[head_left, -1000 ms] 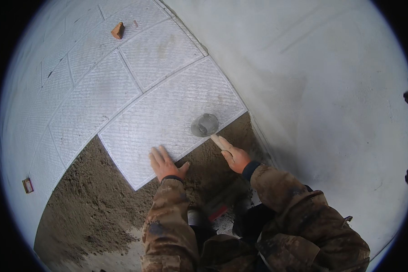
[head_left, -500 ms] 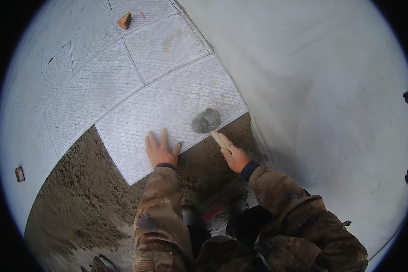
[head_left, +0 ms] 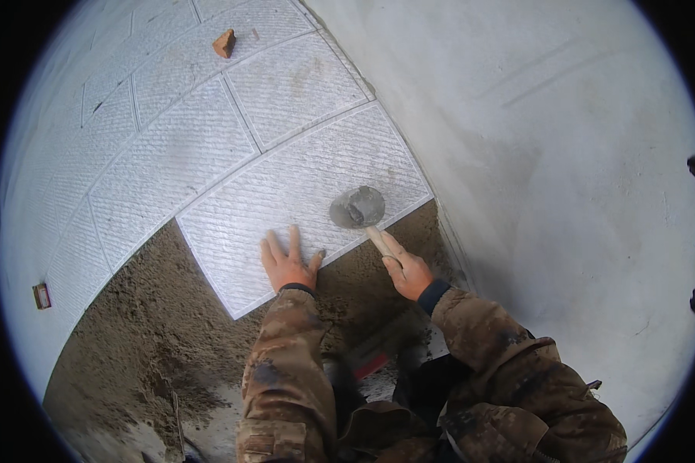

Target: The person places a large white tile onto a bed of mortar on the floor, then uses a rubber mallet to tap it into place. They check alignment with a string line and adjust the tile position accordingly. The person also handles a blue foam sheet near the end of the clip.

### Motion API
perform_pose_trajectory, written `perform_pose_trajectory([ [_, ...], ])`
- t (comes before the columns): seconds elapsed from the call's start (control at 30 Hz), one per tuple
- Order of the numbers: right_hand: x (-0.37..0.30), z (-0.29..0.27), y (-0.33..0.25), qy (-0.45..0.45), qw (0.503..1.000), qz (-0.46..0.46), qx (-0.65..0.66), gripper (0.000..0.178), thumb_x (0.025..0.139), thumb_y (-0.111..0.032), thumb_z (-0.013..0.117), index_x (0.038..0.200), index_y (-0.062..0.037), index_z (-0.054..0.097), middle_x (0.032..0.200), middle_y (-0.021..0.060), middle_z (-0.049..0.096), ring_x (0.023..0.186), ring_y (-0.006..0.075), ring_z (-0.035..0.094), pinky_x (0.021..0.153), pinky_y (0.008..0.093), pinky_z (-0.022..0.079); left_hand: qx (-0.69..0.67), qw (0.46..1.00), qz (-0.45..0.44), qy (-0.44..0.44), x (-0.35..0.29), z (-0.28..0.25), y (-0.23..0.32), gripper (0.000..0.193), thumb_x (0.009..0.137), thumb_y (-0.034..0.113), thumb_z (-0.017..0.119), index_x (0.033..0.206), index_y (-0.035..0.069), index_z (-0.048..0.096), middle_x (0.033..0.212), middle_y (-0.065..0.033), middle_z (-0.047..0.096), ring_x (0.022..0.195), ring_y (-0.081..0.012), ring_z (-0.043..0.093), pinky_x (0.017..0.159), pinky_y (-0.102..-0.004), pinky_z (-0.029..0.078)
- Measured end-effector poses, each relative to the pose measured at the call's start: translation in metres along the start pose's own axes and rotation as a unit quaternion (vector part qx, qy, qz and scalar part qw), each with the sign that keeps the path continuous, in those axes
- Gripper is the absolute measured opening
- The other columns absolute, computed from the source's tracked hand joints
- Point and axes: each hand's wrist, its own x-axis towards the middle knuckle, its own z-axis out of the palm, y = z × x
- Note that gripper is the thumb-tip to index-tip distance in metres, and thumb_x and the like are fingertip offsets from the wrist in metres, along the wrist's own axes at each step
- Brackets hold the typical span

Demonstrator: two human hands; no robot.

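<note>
My right hand (head_left: 409,272) is wrapped round the pale handle of a grey-headed mallet (head_left: 357,207). The mallet's head is over the right part of a pale, ribbed paving slab (head_left: 232,224); whether it touches the surface I cannot tell. Farther left, my left hand (head_left: 289,266) is spread flat near the slab's front edge, holding nothing. Brown, crumbly mortar or sand (head_left: 154,309) lies along the front and left of this slab, between it and my feet.
More ribbed slabs (head_left: 181,143) cover the far left. A broken piece of brick (head_left: 224,44) rests on one, and a small reddish box (head_left: 42,296) sits at the left edge. Smooth grey concrete (head_left: 548,154) borders the slabs on the right. A red-marked object (head_left: 372,366) shows between my feet.
The whole view has shifted slightly, so slabs and hands appear a little farther right and lower. My left hand stays spread on the slab, and the mallet stays in my right hand.
</note>
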Motion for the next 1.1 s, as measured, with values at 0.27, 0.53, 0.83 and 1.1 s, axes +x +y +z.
perform_pose_trajectory([
  [0.27, 0.010, 0.016, -0.008, -0.026, 0.988, 0.118, 0.100, 0.058, 0.109, -0.025, 0.054, 0.162, -0.0121, 0.035, 0.096, 0.0131, 0.068, 0.081, 0.0233, 0.065, 0.078, 0.0377, 0.053, 0.024, 1.000, -0.002, -0.005, -0.001, -0.002, 0.003, 0.088, 0.082, 0.053, 0.082, 0.158, 0.029, 0.045, 0.164, -0.0289, 0.027, 0.149, -0.0514, 0.026, 0.123, -0.0578, 0.028],
  [0.53, 0.005, 0.014, -0.021, -0.044, 0.973, 0.161, 0.158, 0.057, 0.107, -0.022, 0.054, 0.162, -0.0145, 0.037, 0.087, 0.0073, 0.066, 0.070, 0.0151, 0.060, 0.073, 0.0345, 0.053, 0.008, 1.000, 0.011, -0.002, -0.004, 0.004, -0.003, 0.088, 0.084, 0.055, 0.078, 0.159, 0.026, 0.043, 0.165, -0.0312, 0.024, 0.151, -0.0530, 0.022, 0.122, -0.0593, 0.025],
  [0.83, 0.013, 0.011, -0.021, -0.051, 0.971, 0.155, 0.172, 0.059, 0.109, -0.029, 0.053, 0.162, -0.0103, 0.036, 0.083, 0.0008, 0.059, 0.067, 0.0095, 0.054, 0.066, 0.0304, 0.049, -0.007, 1.000, 0.018, -0.011, -0.002, -0.001, -0.007, 0.085, 0.086, 0.049, 0.076, 0.159, 0.023, 0.042, 0.164, -0.0315, 0.026, 0.149, -0.0544, 0.024, 0.123, -0.0594, 0.024],
  [1.1, -0.002, -0.043, -0.037, -0.090, 0.965, 0.180, 0.169, 0.059, 0.108, -0.027, 0.053, 0.162, -0.0114, 0.035, 0.086, 0.0031, 0.061, 0.069, 0.0120, 0.056, 0.069, 0.0321, 0.051, 0.013, 0.999, 0.033, -0.037, -0.003, -0.003, -0.014, 0.084, 0.088, 0.049, 0.075, 0.160, 0.022, 0.041, 0.165, -0.0294, 0.026, 0.150, -0.0516, 0.025, 0.123, -0.0586, 0.026],
])
